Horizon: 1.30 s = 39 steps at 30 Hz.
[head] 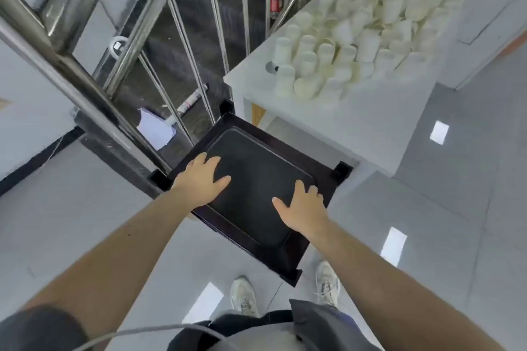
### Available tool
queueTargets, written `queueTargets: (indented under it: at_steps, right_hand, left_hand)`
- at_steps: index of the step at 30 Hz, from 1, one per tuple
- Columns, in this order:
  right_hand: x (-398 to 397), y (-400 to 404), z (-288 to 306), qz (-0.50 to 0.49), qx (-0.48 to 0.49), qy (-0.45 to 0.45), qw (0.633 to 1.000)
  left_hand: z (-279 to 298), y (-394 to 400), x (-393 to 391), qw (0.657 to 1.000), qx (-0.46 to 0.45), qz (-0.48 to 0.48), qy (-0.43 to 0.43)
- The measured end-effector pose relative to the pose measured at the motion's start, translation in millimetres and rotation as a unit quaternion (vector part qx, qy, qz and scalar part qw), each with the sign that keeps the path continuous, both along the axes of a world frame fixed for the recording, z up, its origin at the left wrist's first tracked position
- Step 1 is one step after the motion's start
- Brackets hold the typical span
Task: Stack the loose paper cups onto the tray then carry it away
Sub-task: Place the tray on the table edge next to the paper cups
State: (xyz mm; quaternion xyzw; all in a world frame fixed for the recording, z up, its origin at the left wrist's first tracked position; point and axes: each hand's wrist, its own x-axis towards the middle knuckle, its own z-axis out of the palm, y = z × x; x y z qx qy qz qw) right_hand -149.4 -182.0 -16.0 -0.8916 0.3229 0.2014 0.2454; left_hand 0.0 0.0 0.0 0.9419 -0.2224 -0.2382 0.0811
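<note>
**Room around the tray and the cups**

We see the black tray (256, 168) bare between our left hand (199, 179) and right hand (302, 208), so its middle lies open; to the far right the white table (356, 122) is packed with paper cups (356, 28), with a free strip along its near edge; on the far left the steel railing (94, 88) bars the way; the floor (456, 179) to the right is open.

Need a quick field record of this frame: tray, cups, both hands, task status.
tray: black rectangular plastic tray, no cups on it, atop a dark stool
cups: white paper cups, many, crowded on the white table
left hand: open, flat at tray's left edge
right hand: open, flat at tray's right edge
status: stacking not yet begun
</note>
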Motion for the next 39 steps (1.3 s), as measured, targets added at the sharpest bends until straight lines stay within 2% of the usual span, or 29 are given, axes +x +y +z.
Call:
queueTargets:
  at_steps: [5,12,15,19,25,31,34,39]
  right_hand:
    - [-3,11,-16,-0.125,0.024,0.028,0.992]
    - [0,19,-26,-0.21,0.063,0.038,0.975]
    - [1,18,-28,-0.219,0.057,0.042,0.973]
    - [-2,15,-29,-0.225,0.065,0.037,0.972]
    - [-2,15,-32,-0.218,0.059,0.022,0.974]
    - [-3,8,-31,-0.224,0.06,0.014,0.973]
    - [-9,-4,-26,-0.224,0.046,0.003,0.974]
    - [-19,-27,-16,-0.22,0.021,-0.03,0.975]
  left_hand:
    - [-17,-1,32,0.998,0.018,0.007,0.054]
    - [-40,-10,55,0.996,0.047,0.016,0.076]
    - [-45,-15,58,0.995,0.045,0.02,0.083]
    - [-43,-18,58,0.999,0.018,0.033,0.01]
    - [-53,-4,72,0.991,0.013,0.092,0.101]
    - [-55,0,73,0.991,0.029,0.104,0.075]
    - [-54,0,72,0.989,0.013,0.129,0.066]
    - [-51,-2,66,0.992,-0.02,0.117,0.05]
